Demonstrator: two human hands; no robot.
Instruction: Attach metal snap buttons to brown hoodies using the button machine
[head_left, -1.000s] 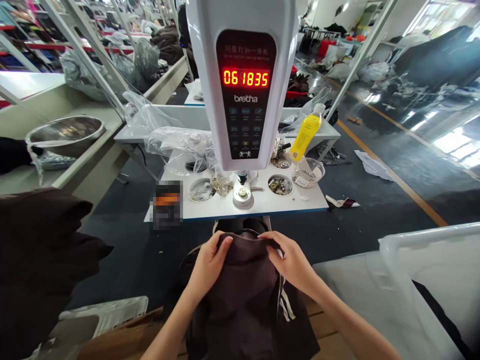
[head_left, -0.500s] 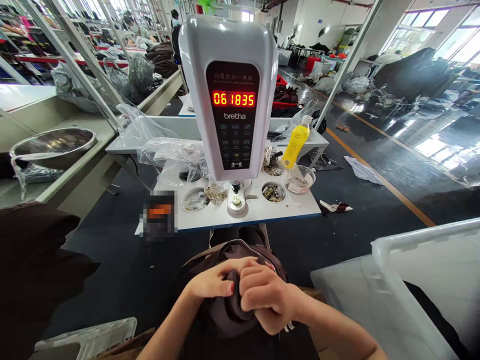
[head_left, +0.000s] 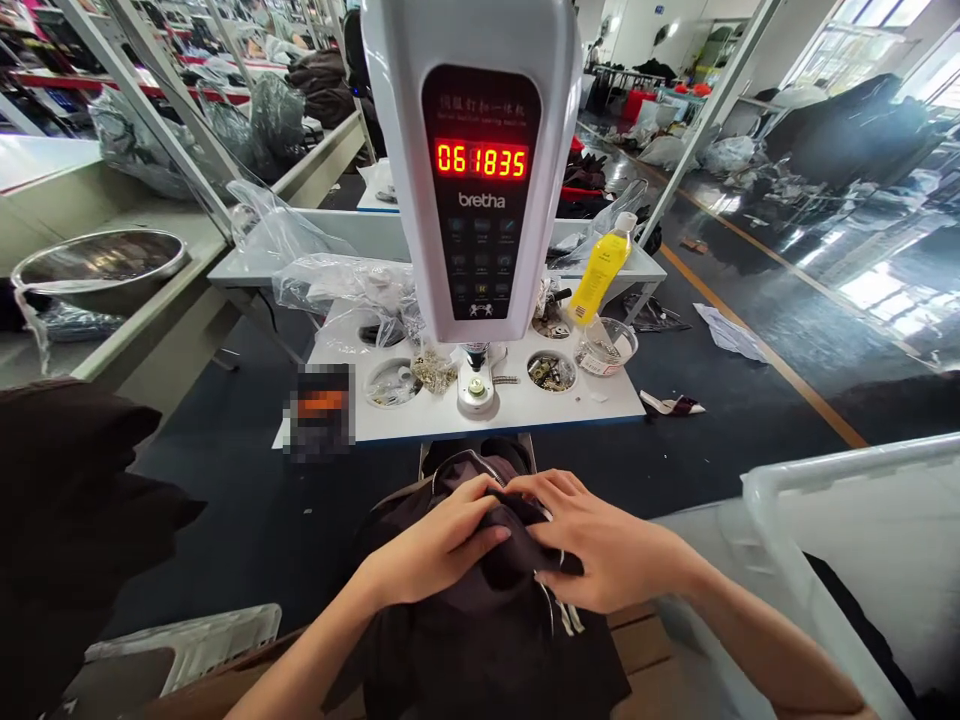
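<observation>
A dark brown garment [head_left: 487,650] with a metal zipper [head_left: 491,468] and white drawstring-like strips lies across my lap. My left hand [head_left: 442,540] grips a fold of its cloth, thumb on top and fingers partly under it. Opposite, my right hand [head_left: 581,540] holds the same bunched cloth between thumb and fingers. Just beyond both hands is the button machine [head_left: 480,170], its red display reading 061835. Below its head sits the small round die [head_left: 476,385] on the table.
The white table [head_left: 420,425] has cups of metal fasteners [head_left: 551,371], a clear tub [head_left: 606,345], a yellow bottle [head_left: 602,268] and plastic bags [head_left: 345,280]. A white bin [head_left: 847,470] stands right. Dark cloth [head_left: 67,530] hangs left. A metal bowl [head_left: 101,270] rests far left.
My right hand has gone from a closed fist on the cloth to a spread grip further right, opening the fold. The view has tilted down slightly.
</observation>
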